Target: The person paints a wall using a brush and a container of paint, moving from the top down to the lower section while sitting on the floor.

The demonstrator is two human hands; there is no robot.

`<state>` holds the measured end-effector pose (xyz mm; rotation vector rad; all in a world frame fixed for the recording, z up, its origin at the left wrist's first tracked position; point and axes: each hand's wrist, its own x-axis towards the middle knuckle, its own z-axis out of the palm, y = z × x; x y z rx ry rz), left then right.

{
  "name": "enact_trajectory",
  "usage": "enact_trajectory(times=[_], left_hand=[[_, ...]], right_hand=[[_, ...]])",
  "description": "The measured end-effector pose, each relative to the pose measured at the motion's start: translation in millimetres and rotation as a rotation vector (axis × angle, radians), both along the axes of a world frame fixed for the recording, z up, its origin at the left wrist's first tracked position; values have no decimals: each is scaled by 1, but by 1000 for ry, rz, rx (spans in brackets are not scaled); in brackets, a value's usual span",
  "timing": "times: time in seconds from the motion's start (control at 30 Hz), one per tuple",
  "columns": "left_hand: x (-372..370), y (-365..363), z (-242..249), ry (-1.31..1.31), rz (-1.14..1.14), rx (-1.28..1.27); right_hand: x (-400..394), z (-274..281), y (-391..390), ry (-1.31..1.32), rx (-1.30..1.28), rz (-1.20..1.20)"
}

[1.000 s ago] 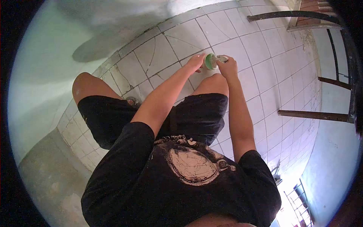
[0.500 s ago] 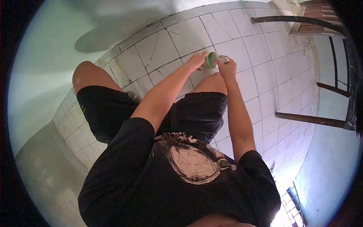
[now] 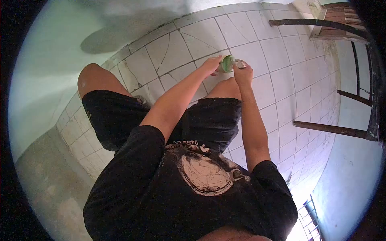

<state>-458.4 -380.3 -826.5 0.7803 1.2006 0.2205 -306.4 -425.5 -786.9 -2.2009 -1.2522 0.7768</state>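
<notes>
A small round green container (image 3: pixel 227 64) with a pale rim is tilted between my two hands, its opening toward the right. My left hand (image 3: pixel 211 66) is closed around its left side. On the other side, my right hand (image 3: pixel 243 75) is closed on a whitish object (image 3: pixel 240 64) that reaches to the container's mouth. That object is too small and blurred to name. Both hands are held out just beyond my bent right knee, over the tiled floor.
White floor tiles (image 3: pixel 249 56) with dark grout and some cracks spread around me. A dark metal frame (image 3: pixel 329 128) stands at the right. A pale green wall (image 3: pixel 52 80) rises at the left, and wooden slats (image 3: pixel 341 18) show at the upper right.
The container has tipped slightly, so more of its green inside shows. Both hands have shifted very slightly to the right in view. Each hand keeps its hold.
</notes>
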Motion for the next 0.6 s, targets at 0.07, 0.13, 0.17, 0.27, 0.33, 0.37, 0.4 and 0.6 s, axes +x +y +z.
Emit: enact_trajectory(times=[0.07, 0.13, 0.17, 0.27, 0.33, 0.37, 0.4, 0.6], left_hand=[[-2, -3, -1, -1, 5, -2], [-3, -3, -1, -5, -18, 18], [-2, -3, 0, -6, -22, 22], [-5, -4, -6, 20, -25, -16], [-7, -5, -10, 34, -2, -52], [-8, -6, -10, 33, -3, -51], [-10, -7, -10, 31, -3, -65], [-17, -14, -24, 4, 15, -81]], right_hand=[[-1, -3, -2, 22, 21, -6], [-3, -3, -1, -10, 22, 35], [-3, 1, -2, -12, 26, 31], [-9, 4, -2, 9, 17, -25], [-11, 1, -3, -40, 3, 1], [-11, 1, -4, -41, 4, 0], [-11, 1, -5, -23, -11, -9], [-13, -3, -7, -28, 33, -65]])
